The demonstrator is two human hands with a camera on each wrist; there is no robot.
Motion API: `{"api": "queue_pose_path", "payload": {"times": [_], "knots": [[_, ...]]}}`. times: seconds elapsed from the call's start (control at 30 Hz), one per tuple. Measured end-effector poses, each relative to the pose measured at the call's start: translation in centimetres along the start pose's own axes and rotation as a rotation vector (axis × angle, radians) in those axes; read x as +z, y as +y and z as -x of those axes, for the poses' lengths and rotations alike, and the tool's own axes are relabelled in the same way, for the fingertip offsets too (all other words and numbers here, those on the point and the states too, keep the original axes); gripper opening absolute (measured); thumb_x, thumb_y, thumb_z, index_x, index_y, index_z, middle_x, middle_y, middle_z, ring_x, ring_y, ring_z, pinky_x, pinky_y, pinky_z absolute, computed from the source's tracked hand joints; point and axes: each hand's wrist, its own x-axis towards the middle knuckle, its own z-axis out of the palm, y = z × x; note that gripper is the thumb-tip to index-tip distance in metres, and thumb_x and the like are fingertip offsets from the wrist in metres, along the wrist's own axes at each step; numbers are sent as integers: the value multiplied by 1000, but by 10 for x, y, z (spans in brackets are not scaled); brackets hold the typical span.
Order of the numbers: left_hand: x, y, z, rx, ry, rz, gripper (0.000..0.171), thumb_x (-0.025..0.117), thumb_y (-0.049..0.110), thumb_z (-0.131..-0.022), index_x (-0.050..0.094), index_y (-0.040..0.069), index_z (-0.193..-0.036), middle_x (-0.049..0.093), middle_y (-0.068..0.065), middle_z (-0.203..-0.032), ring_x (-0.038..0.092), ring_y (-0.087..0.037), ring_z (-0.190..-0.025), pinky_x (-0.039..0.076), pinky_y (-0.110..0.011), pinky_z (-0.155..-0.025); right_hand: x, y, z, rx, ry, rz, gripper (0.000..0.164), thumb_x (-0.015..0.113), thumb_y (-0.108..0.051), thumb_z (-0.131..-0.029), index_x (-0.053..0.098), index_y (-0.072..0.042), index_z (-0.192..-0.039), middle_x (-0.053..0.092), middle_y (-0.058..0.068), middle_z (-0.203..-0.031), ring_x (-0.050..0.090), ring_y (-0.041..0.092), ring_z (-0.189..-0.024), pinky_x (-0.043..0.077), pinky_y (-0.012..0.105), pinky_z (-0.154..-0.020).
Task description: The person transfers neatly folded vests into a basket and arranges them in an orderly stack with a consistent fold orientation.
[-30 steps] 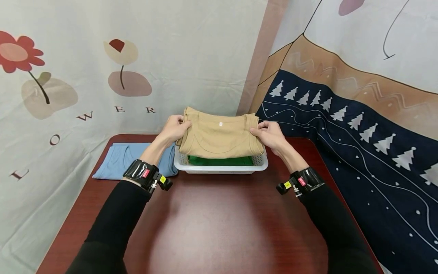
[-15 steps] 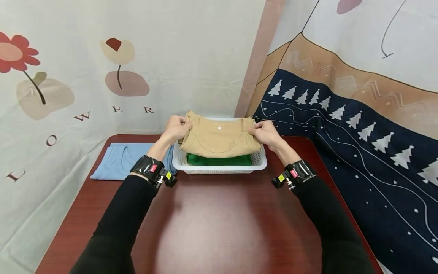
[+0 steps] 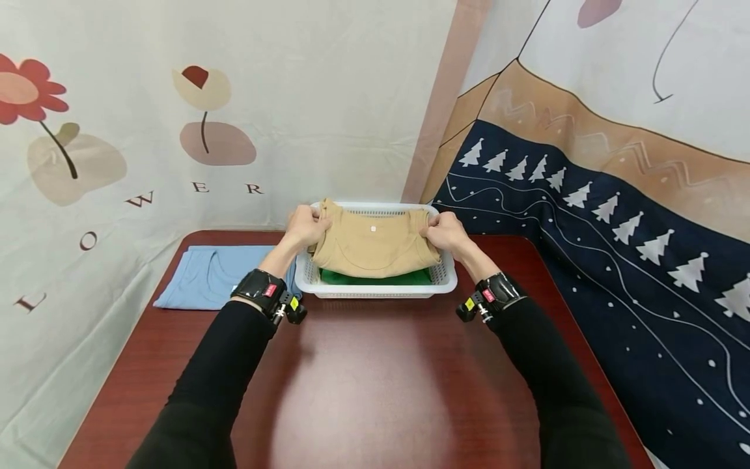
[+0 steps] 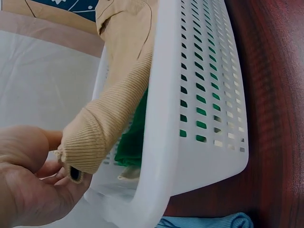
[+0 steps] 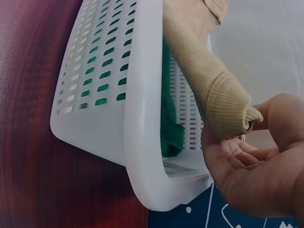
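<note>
A folded tan ribbed tank top (image 3: 375, 244) hangs over a white plastic basket (image 3: 375, 292), with a small white label at its neckline. My left hand (image 3: 306, 227) pinches its left end, and my right hand (image 3: 446, 232) grips the opposite end. Beneath it, folded green cloth (image 3: 375, 279) lies in the basket. In the left wrist view, the thumb and fingers of my left hand (image 4: 38, 175) hold the ribbed edge beside the basket's rim. The right wrist view has my right hand (image 5: 261, 156) holding the other edge just past the rim.
Left of the basket, a folded light blue garment (image 3: 213, 277) lies on the dark red wooden table (image 3: 375, 384). A pale printed cloth (image 3: 328, 98) hangs behind, and a navy cloth with white trees (image 3: 586, 260) hangs along the right side.
Both hands have lowered the tan tank top toward the basket and come slightly closer together. The basket's far rim now shows behind it.
</note>
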Motion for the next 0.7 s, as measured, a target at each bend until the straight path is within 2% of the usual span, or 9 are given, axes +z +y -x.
{"api": "queue_pose_path", "payload": {"times": [0.13,0.23,0.3,0.4,0.47,0.57,0.6,0.63,0.7], "knots": [[3,-1,0,15,21,-44,50,62,22,-115,41,16,-70,37,4,-65,45,-22,-73,40,-31,-65,5,2,-3,-6,-7,30,50,68,-18,-107,46,-18,-63,34,-10,-56,43,12,-56,40,28,-55],[4,-1,1,35,31,-68,48,61,21,-115,43,15,-70,40,3,-69,47,-26,-85,41,-32,-71,7,2,-5,-10,-4,62,49,67,-16,-107,45,-18,-63,34,-10,-56,44,11,-54,41,27,-53],[5,0,1,49,32,-99,48,61,20,-114,43,15,-70,38,4,-66,45,-24,-80,39,-30,-68,9,3,-6,-11,-1,86,48,66,-15,-106,45,-18,-62,34,-9,-56,45,11,-53,41,26,-52],[8,0,-4,58,16,-142,51,61,18,-114,38,14,-69,28,6,-59,37,-19,-66,33,-28,-60,12,2,-8,-6,2,119,50,65,-12,-105,43,-18,-61,33,-9,-56,43,10,-51,39,26,-50],[10,0,-7,64,4,-152,51,63,18,-114,39,13,-69,29,5,-57,36,-17,-62,33,-28,-58,14,2,-9,-1,7,147,50,65,-12,-104,42,-19,-59,32,-9,-55,40,9,-50,37,25,-50],[15,-8,-17,68,-13,-146,49,64,19,-113,42,13,-69,35,2,-61,43,-20,-65,38,-32,-61,16,1,-10,5,14,187,50,63,-9,-102,39,-19,-59,29,-8,-56,34,9,-50,35,26,-49],[21,-26,-35,88,-15,-130,51,64,25,-114,43,15,-69,36,3,-63,44,-20,-67,39,-32,-62,17,1,-11,10,13,200,49,62,-8,-101,38,-19,-59,28,-8,-56,33,10,-50,34,26,-49],[25,-36,-46,108,-13,-127,50,64,28,-113,44,17,-69,38,3,-65,45,-20,-69,40,-32,-62,18,1,-11,15,11,211,49,61,-8,-100,38,-18,-59,27,-8,-56,32,10,-50,34,26,-49],[31,-44,-56,98,-25,-151,45,61,27,-113,46,17,-72,41,0,-71,49,-24,-75,44,-35,-67,19,0,-12,21,0,236,47,59,-7,-98,37,-18,-58,29,-8,-54,36,11,-49,36,26,-49]]}}
